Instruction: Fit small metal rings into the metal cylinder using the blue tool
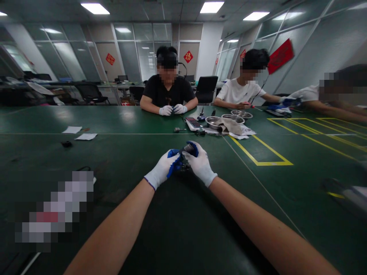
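Both my hands wear white gloves with blue palms, and they meet above the green table (pixel 183 229). Between them is a small dark cylindrical part with a silvery end (pixel 188 148), tilted up to the right. My left hand (pixel 164 169) is closed round its lower left end. My right hand (pixel 201 162) grips it from the right, fingers curled over the far side. Just beneath the hands are small dark pieces (pixel 185 167), too small to name and partly hidden by the gloves.
Metal bowls (pixel 213 122), a grey cloth (pixel 231 126) and a small motor-like part (pixel 180 130) lie ahead. Paper slips (pixel 86 136) and a black piece (pixel 67 144) are left, near a blurred-out object (pixel 65 202). Several people sit opposite and to the right.
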`<state>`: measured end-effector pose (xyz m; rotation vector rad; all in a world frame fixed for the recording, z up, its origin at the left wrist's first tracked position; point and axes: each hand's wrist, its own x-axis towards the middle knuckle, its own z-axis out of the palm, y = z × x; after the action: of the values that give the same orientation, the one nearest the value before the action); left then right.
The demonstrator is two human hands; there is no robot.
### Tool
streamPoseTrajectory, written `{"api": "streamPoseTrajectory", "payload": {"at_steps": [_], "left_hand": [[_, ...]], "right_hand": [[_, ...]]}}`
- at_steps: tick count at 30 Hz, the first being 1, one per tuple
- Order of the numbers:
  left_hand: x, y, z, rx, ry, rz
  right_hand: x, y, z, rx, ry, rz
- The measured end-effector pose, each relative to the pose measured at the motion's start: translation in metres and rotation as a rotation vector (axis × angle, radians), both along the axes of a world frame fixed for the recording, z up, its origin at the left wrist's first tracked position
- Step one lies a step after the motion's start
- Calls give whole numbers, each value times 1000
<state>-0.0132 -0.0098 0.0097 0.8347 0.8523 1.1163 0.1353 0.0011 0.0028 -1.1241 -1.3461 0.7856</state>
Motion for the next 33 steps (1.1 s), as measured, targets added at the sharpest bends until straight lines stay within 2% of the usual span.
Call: {"api": "streamPoseTrajectory", "payload": {"at_steps": [4, 10, 14, 16, 20, 22, 26, 28, 31, 33], "left_hand": [[-4, 1, -3, -21, 92, -11], [-8, 9, -1, -339, 25, -107], [-15, 11, 4, -447, 44, -203], [-16, 9, 6, -432, 41, -221], [-13, -2, 2, -137, -61, -198], [-10, -3, -2, -67, -52, -176], [-9, 9, -9, -260, 21, -115], [-10, 14, -9, -313, 26, -133], [-11, 14, -8, -333, 24, -160], [-11, 8, -6, -256, -10, -163]], "right_hand": [[3, 4, 2, -37, 53, -5], [3, -3, 9, -2, 66, 140], [3, -12, 12, 79, 7, 195], [5, -15, 13, 89, -15, 187], [11, -11, 12, 41, -7, 95], [12, -8, 10, 8, -4, 78], [12, -6, 9, -6, 32, 98], [11, -7, 11, 8, 29, 114], [10, -9, 14, 30, 6, 115], [10, -9, 14, 25, -2, 101]]}}
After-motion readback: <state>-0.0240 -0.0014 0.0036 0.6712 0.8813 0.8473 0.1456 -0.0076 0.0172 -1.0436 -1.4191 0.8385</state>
